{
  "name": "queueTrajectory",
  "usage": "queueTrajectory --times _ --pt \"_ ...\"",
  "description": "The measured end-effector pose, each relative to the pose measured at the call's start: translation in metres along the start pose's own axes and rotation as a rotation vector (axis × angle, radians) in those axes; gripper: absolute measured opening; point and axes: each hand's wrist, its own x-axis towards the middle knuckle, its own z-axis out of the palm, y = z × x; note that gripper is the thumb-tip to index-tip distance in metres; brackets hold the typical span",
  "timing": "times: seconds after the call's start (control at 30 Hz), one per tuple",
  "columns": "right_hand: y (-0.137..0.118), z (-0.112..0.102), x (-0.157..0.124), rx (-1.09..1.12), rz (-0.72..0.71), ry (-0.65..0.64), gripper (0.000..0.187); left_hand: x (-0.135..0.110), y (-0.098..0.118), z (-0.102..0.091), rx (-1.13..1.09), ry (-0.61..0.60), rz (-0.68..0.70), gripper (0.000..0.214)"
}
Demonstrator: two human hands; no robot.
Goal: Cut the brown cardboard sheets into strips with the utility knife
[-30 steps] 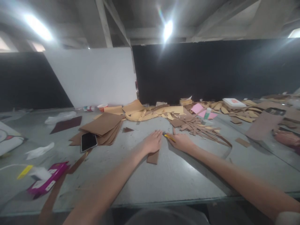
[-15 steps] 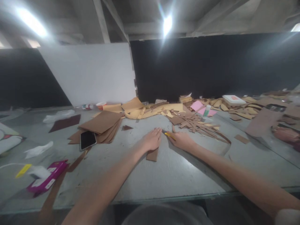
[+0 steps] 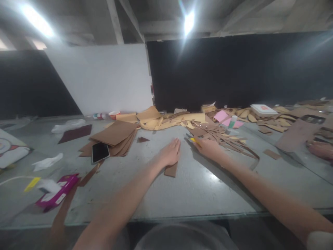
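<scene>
My left hand (image 3: 171,152) lies flat, fingers stretched forward, on a narrow brown strip (image 3: 171,171) that looks like leather or board. The strip's near end sticks out below the palm; the rest is hidden under the hand. To the right, my right hand (image 3: 208,149) is closed around a yellow utility knife (image 3: 194,140). Its grey tip points forward and left, a short way from the left fingertips. Just beyond the right hand, thin brown offcuts (image 3: 221,137) lie in a loose heap.
Left of my arm lie a stack of brown sheets (image 3: 114,133), a phone (image 3: 100,152) and a magenta power strip (image 3: 58,191). Yellowish scraps (image 3: 171,121), a glue stick (image 3: 232,121) and a white box (image 3: 263,110) line the back. Another person's hand (image 3: 319,149) is at far right.
My right hand with the utility knife has moved right, away from the left hand and the strip. My left hand stays on the strip. The view has shifted slightly.
</scene>
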Motion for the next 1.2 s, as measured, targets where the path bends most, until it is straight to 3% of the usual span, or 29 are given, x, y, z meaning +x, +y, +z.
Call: queueTrajectory --times 0.17,0.33,0.4,0.53,0.7,0.9,1.1,1.2 --pt "0.021 -0.006 0.003 0.002 0.125 0.057 0.052 -0.007 0.006 -0.001 -0.088 0.169 -0.073 0.077" --pt "0.026 0.004 -0.001 -0.001 0.132 0.018 0.046 -0.009 0.009 -0.008 -0.220 0.379 -0.197 0.054" --pt "0.024 0.008 -0.004 -0.051 0.159 0.065 0.050 -0.010 0.005 -0.012 -0.220 0.438 -0.272 0.046" --pt "0.011 0.005 0.007 -0.059 0.082 0.190 0.051 -0.015 -0.006 -0.016 -0.144 0.369 -0.298 0.037" --pt "-0.028 -0.004 0.054 0.317 -0.089 -0.088 0.045 -0.023 -0.010 -0.012 0.046 0.242 -0.271 0.041" --pt "-0.069 0.006 0.098 0.388 -0.076 -0.155 0.040 -0.022 -0.011 -0.006 0.063 0.204 -0.270 0.052" --pt "-0.061 0.015 0.106 0.486 -0.164 -0.207 0.052 -0.022 -0.016 -0.001 0.032 0.220 -0.257 0.054" --pt "-0.052 0.012 0.107 0.565 -0.247 -0.194 0.052 -0.018 -0.016 -0.003 -0.112 0.257 -0.246 0.045"
